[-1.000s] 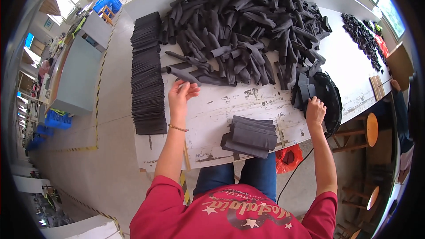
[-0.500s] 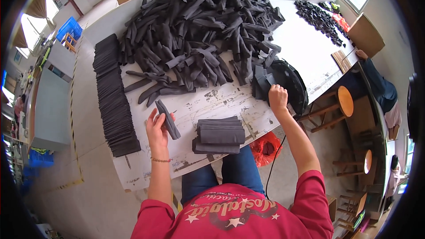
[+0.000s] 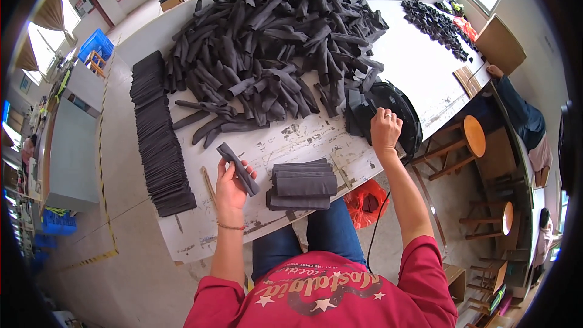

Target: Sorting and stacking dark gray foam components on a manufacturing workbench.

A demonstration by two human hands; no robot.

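Observation:
My left hand (image 3: 231,191) holds a rolled, dark grey fabric tube (image 3: 238,169) tilted between thumb and fingers, above the white table. To its right lies a neat stack of folded dark grey fabric tubes (image 3: 303,185) at the table's front edge. My right hand (image 3: 385,130) is closed, its fingertips pinching what looks like a dark fabric piece (image 3: 372,108); the hand partly hides it. Flat dark pieces (image 3: 357,112) lie beside it, against a round black mesh-like object (image 3: 404,112).
A big heap of loose dark fabric tubes (image 3: 273,30) covers the table's far middle. Along the left edge runs a long row of tightly packed flat pieces (image 3: 159,140). Small black pieces (image 3: 437,30) lie far right. A red plastic bag (image 3: 367,203) and a wooden stool (image 3: 473,136) stand beside the table.
My left hand has shifted right with the fabric tube, turning its palm up. The right hand has turned slightly and stays by the round black object.

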